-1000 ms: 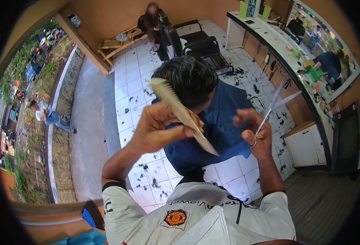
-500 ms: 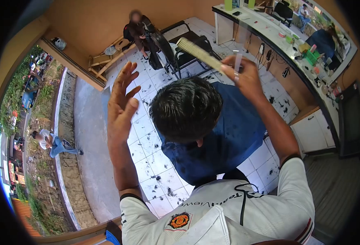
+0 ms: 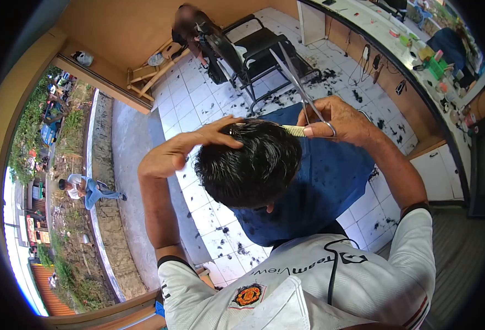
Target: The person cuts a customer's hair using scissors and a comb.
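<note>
A seated person with short dark hair, wearing a blue cape, is in front of me. My left hand lies on the front of the hair, its fingers stretched out. My right hand grips a pale yellow comb and a pair of metal scissors together. The comb's far part is hidden in the hair at the head's right side. The scissors point up and away, blades slightly apart, with a finger loop near my thumb.
Black chairs stand ahead, with another person sitting beside them. A long counter with a green basket runs along the right. Cut hair is scattered over the white tiles. Outside on the left sits someone in jeans.
My right hand has lowered the comb from the air into the hair, and the scissors now point upward. My left hand has moved right, from beside the head onto the hair.
</note>
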Demonstrator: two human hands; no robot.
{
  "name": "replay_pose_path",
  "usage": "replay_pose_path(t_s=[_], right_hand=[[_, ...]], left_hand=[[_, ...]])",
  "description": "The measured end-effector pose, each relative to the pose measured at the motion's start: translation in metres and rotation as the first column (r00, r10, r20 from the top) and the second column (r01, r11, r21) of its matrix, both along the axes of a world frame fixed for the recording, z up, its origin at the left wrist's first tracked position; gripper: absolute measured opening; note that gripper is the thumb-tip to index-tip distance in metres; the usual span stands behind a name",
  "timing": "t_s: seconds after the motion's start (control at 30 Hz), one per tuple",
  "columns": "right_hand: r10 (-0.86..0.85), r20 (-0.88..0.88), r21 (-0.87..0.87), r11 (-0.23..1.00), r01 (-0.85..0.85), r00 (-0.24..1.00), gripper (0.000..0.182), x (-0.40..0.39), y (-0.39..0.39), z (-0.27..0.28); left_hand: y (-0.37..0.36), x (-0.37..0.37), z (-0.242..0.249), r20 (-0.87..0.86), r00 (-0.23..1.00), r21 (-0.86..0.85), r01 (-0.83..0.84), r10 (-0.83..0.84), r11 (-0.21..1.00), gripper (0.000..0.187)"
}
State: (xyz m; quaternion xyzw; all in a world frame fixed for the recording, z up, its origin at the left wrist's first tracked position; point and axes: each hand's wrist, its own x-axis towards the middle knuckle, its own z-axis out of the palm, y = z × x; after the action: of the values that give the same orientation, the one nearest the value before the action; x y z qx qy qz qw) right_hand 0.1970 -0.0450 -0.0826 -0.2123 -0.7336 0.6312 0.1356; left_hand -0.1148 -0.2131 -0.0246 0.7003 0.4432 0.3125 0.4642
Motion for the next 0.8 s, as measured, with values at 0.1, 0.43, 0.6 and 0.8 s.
replay_pose_path(t_s=[0.1, 0.43, 0.6, 0.8], right_hand=[[0.082, -0.038, -0.217, 0.972, -0.089, 0.996, 0.040, -0.004, 0.011, 0.002], [-0.178, -0.223, 0.181, 0.958, 0.221, 0.958, 0.035, -0.033, 0.034, -0.009], [-0.043, -0.404, 0.624, 0.718, 0.310, 0.914, 0.038, -0.029, 0.015, -0.010], [0.213, 0.097, 0.658, 0.719, -0.223, 0.972, 0.056, 0.018, 0.040, 0.017]], left_hand=[[0.026, 0.025, 0.006, -0.130, 0.961, 0.021, 0.250, -0.246, 0.968, 0.118], [0.049, 0.054, 0.004, 0.033, 0.995, -0.021, 0.096, -0.095, 0.995, 0.140], [0.057, 0.044, -0.002, -0.130, 0.982, 0.191, 0.163, -0.140, 0.968, 0.144], [0.057, 0.044, -0.010, -0.111, 0.986, 0.325, 0.157, -0.128, 0.933, 0.137]])
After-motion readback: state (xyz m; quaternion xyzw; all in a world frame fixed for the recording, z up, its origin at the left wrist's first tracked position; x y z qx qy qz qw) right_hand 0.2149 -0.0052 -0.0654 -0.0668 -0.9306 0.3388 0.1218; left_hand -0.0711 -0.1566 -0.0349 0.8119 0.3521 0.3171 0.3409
